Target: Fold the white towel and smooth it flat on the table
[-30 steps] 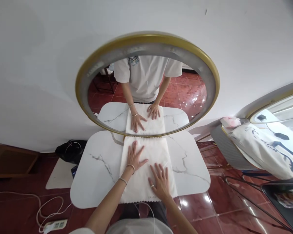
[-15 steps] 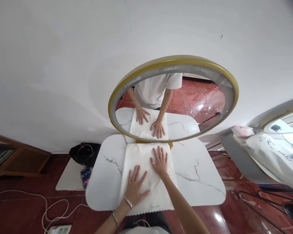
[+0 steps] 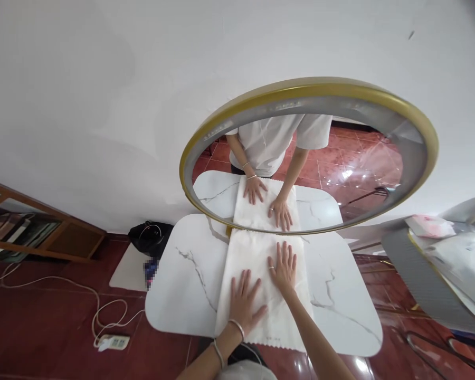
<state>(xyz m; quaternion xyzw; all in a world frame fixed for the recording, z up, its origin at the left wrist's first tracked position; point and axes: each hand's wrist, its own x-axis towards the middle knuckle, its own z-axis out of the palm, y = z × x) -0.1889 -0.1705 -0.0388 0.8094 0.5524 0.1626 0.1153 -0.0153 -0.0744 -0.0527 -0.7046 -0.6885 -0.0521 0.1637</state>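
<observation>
A white cloth with a scalloped edge is spread over the middle of a white marble-patterned tabletop, its near edge hanging over my side. My left hand rests on the cloth's left part, palm down and fingers spread; two bands circle that wrist. Farther off and to the right, my right hand also presses flat on the cloth, fingers apart, with a ring on one finger. Neither hand grips anything. Beyond the cloth stands an oval mirror with a gold frame, reflecting both hands and the cloth.
A white power strip with a looping cable lies on the red tiled floor at left. A black bag sits near the wall, beside a wooden shelf. On the right, a grey ribbed table carries a white bag.
The head view has shifted, so the table and mirror appear farther right. Both hands stay flat on the cloth; the cloth and hands look slightly turned against the mirror.
</observation>
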